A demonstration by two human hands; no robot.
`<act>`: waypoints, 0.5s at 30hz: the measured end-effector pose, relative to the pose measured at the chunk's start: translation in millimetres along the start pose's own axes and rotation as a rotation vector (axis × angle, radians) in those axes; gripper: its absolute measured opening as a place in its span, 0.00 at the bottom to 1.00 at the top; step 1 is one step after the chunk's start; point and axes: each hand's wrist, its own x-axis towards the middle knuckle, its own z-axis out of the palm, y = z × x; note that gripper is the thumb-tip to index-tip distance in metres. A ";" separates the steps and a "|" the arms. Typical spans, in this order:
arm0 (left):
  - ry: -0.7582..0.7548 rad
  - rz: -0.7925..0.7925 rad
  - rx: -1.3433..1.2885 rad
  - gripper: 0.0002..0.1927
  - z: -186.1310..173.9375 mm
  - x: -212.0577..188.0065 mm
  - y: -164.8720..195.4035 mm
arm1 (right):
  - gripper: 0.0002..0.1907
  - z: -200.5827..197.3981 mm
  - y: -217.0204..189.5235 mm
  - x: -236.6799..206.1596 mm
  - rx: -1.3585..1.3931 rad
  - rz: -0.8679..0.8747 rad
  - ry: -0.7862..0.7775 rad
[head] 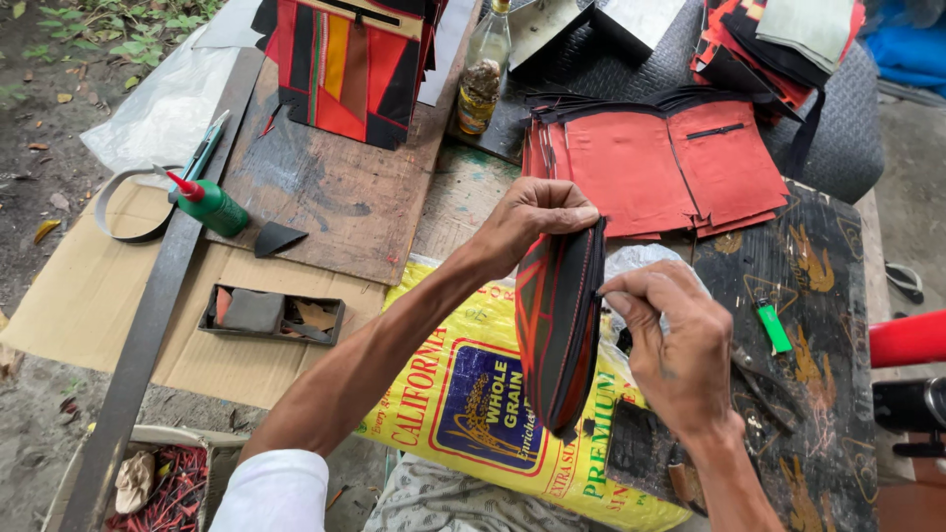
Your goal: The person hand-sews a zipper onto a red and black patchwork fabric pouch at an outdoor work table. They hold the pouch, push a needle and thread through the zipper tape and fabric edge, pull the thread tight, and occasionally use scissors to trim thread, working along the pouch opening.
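Observation:
My left hand grips the top of a flat black and red pouch with a zip along its edge, held upright on its side. My right hand pinches the zip edge of the pouch near its upper part with thumb and forefinger. The pouch hangs above a yellow printed sack lying on the work surface.
Stacked red fabric panels lie behind. A green glue bottle with a red tip, a dark wooden board, a small tray of scraps, a long metal bar, a glass bottle, a green lighter and pliers surround me.

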 end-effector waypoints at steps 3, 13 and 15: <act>0.005 0.032 0.046 0.10 -24.7 9.6 -17.5 | 0.02 -0.5 -3.4 1.7 0.089 0.121 -0.056; 0.224 -0.109 -0.229 0.10 -74.1 51.4 -67.8 | 0.04 9.1 -4.0 2.0 0.171 0.182 -0.382; 0.217 -0.130 -0.252 0.10 -73.2 54.8 -71.7 | 0.04 7.8 -3.2 5.1 0.165 0.179 -0.397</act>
